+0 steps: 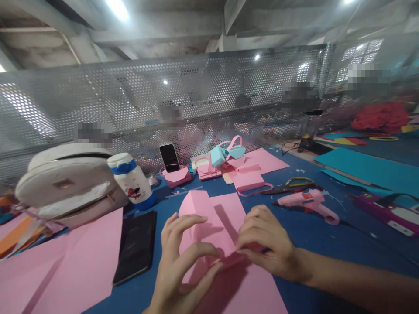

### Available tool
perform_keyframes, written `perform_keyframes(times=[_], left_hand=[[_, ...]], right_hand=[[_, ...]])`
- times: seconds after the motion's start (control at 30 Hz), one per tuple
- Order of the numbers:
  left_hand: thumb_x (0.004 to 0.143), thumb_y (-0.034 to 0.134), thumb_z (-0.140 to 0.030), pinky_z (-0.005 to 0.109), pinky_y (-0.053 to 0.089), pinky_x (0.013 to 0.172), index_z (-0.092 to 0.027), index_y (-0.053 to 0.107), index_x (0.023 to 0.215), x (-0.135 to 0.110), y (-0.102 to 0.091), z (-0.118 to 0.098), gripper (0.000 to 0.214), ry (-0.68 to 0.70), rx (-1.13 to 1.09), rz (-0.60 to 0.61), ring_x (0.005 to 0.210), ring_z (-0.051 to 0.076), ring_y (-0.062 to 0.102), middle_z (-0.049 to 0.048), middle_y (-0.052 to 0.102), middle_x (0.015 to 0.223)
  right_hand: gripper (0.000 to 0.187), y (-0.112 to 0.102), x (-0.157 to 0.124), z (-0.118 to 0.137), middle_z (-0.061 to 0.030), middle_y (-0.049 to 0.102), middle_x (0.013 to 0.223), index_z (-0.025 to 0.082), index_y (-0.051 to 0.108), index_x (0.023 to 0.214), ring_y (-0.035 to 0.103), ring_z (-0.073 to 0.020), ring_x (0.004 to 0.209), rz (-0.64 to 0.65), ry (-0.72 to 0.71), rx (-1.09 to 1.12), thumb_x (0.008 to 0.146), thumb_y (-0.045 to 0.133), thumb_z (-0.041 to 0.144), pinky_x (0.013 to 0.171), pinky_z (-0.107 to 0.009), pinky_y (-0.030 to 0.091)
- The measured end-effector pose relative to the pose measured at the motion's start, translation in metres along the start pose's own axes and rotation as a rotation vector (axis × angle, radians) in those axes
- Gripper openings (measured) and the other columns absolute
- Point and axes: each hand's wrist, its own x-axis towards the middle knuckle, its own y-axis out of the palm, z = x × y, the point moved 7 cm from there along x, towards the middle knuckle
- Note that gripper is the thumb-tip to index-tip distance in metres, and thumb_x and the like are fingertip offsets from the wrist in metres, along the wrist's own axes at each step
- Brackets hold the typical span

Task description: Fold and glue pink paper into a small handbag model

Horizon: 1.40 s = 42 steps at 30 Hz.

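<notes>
A folded piece of pink paper (211, 226) stands partly raised in front of me, with curved side flaps. My left hand (183, 261) curls round its left side, thumb and forefinger pinching the near edge. At the right corner of that same edge, my right hand (266, 244) is closed, its fingertips pressed on the paper. Underneath lies a flat pink sheet (252, 292), partly hidden by the hands and the folded paper. To the right of my right hand rests a pink glue gun (306, 201) with a dark cord.
Scissors (284, 188) lie behind the glue gun. A purple device (386, 213) and blue sheets (366, 168) are at right. Small pink paper bags (248, 179) stand behind. Leftward are a black tablet (135, 248), bottle (132, 181), backpack (72, 183) and large pink sheets (65, 266).
</notes>
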Motion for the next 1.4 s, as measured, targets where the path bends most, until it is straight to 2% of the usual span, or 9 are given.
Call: perform_keyframes(times=[0.37, 0.57, 0.8, 1.1, 1.4], left_hand=[[0.085, 0.058, -0.007, 0.051, 0.018, 0.115, -0.026, 0.063, 0.09, 0.002, -0.0035, -0.0031, 0.021, 0.027, -0.02, -0.017, 0.122, 0.024, 0.047, 0.0052, 0.051, 0.126], [0.084, 0.059, -0.005, 0.049, 0.016, 0.116, -0.026, 0.063, 0.093, 0.0011, 0.0006, -0.005, 0.023, 0.07, -0.018, 0.019, 0.123, 0.024, 0.044, 0.0056, 0.049, 0.127], [0.085, 0.059, -0.005, 0.047, 0.013, 0.117, -0.026, 0.062, 0.093, 0.0015, 0.0, -0.003, 0.022, 0.049, -0.014, 0.017, 0.124, 0.022, 0.043, 0.0053, 0.047, 0.128], [0.086, 0.054, -0.004, 0.049, 0.016, 0.116, -0.025, 0.06, 0.096, 0.002, -0.0032, -0.0052, 0.024, 0.065, -0.022, 0.01, 0.123, 0.023, 0.044, 0.0059, 0.048, 0.126], [0.086, 0.058, -0.009, 0.047, 0.014, 0.116, -0.027, 0.06, 0.099, -0.0002, 0.0058, -0.0018, 0.023, 0.037, -0.024, 0.06, 0.124, 0.023, 0.042, 0.0054, 0.046, 0.128]], right_hand=[[0.009, 0.0, -0.0002, 0.0006, -0.0011, 0.067, 0.077, 0.019, 0.063, 0.088, 0.053, -0.0176, 0.077, -0.014, -0.007, 0.034, 0.095, 0.058, 0.021, 0.075, -0.034, 0.037], [0.008, -0.0003, -0.0002, 0.0008, -0.0011, 0.068, 0.077, 0.019, 0.064, 0.09, 0.053, -0.0179, 0.077, -0.019, -0.012, 0.031, 0.095, 0.058, 0.021, 0.075, -0.034, 0.037], [0.01, -0.0002, -0.0001, 0.0004, -0.0013, 0.067, 0.077, 0.018, 0.063, 0.088, 0.052, -0.0173, 0.078, -0.014, -0.005, 0.036, 0.096, 0.057, 0.021, 0.076, -0.034, 0.036], [0.007, 0.0007, -0.0014, -0.0006, -0.0015, 0.067, 0.078, 0.018, 0.064, 0.089, 0.052, -0.0176, 0.078, -0.014, -0.006, 0.049, 0.094, 0.059, 0.018, 0.077, -0.035, 0.036], [0.008, 0.0006, -0.0012, 0.0004, -0.0018, 0.067, 0.077, 0.018, 0.064, 0.088, 0.053, -0.0175, 0.078, -0.009, -0.006, 0.039, 0.094, 0.059, 0.019, 0.076, -0.034, 0.036]])
